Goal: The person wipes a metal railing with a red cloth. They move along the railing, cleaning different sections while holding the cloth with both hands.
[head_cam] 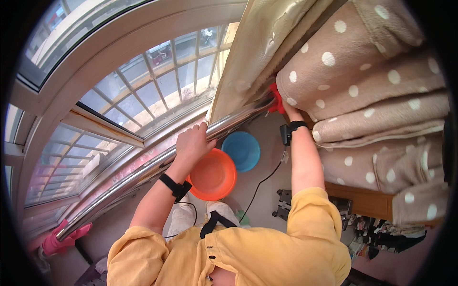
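A long shiny metal rail (134, 171) slants along below the window, from lower left to upper right. My left hand (193, 143) lies over it with the fingers bent across the tube, near the lower corner of a cream curtain (254, 53). Towards the rail's far right end, my right hand (291, 111) reaches a bunched red cloth (275, 98). A hanging polka-dot blanket (343, 82) hides part of that hand, and its fingers cannot be made out. Pink cloth (66, 238) wraps the rail's near left end.
On the floor below stand an orange plastic basin (214, 175) and a blue basin (241, 151). The barred window (157, 75) is at the left. A black cable (258, 187) hangs from my right wrist strap. Cluttered belongings (375, 234) lie at the lower right.
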Action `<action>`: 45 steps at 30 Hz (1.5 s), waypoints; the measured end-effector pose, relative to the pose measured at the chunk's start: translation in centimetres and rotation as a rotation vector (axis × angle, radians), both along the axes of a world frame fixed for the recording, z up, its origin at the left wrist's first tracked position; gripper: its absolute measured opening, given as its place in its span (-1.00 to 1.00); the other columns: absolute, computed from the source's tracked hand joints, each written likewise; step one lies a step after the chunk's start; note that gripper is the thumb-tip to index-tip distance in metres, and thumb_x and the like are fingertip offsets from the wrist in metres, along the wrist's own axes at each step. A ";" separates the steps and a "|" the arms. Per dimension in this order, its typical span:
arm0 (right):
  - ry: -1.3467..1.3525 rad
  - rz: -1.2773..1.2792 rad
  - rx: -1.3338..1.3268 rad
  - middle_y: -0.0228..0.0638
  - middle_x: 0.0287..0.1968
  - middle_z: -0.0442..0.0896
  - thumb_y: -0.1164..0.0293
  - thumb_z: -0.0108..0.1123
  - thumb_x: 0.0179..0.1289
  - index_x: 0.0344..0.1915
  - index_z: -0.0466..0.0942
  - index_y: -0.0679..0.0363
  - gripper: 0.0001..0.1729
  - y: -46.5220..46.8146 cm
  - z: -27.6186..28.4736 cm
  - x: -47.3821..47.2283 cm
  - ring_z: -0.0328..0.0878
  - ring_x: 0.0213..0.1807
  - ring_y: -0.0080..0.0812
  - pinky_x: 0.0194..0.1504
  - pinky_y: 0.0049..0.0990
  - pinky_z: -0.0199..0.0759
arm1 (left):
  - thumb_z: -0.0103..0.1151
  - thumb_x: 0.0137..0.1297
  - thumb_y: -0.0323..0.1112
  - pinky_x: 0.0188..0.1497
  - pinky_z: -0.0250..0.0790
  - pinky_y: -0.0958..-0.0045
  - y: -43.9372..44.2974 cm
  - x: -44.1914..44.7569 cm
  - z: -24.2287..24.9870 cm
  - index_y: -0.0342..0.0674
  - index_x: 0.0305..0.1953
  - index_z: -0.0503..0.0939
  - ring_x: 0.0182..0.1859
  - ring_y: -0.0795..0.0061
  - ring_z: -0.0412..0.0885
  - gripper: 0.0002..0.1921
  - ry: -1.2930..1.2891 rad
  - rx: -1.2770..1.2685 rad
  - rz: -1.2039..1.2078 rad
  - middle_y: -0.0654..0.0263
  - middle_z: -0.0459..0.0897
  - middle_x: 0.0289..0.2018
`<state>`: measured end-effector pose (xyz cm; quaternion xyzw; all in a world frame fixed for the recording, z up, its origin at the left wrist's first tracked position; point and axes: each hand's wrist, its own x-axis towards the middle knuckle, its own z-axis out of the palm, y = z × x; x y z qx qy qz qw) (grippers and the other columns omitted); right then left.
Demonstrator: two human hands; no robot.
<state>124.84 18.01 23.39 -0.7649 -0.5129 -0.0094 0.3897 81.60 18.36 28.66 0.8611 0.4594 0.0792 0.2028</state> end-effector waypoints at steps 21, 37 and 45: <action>0.113 0.113 0.077 0.20 0.45 0.36 0.14 0.16 0.40 0.40 0.38 0.29 -0.32 0.4 -1.1 -5.6 0.18 0.53 0.21 0.53 -0.03 0.01 | 0.37 0.19 0.10 -0.20 0.58 0.10 -0.3 0.7 0.6 -0.18 -0.01 0.57 -0.17 0.07 0.74 -0.47 0.119 0.035 0.070 0.15 0.74 -0.25; -0.167 0.108 -0.003 -0.16 0.44 0.43 0.15 0.27 0.28 0.22 0.54 0.30 -0.39 -3.6 1.4 -26.8 0.16 0.55 0.02 0.51 -0.09 0.18 | 0.20 0.32 0.12 0.00 0.54 0.00 -1.7 -9.3 -0.7 -0.15 0.20 0.57 -0.01 -0.10 0.70 -0.43 -0.047 -0.004 0.070 0.06 0.76 -0.07; -0.148 0.204 -0.030 -0.29 0.48 0.36 0.14 0.28 0.19 0.23 0.53 0.29 -0.34 -7.6 0.5 -42.7 0.09 0.60 -0.07 0.47 -0.04 0.20 | -0.26 0.58 0.21 -0.07 0.48 -0.09 -2.4 -21.6 -0.2 -0.12 -0.18 0.70 -0.10 -0.16 0.69 -0.40 0.083 -0.134 0.234 -0.06 0.75 -0.25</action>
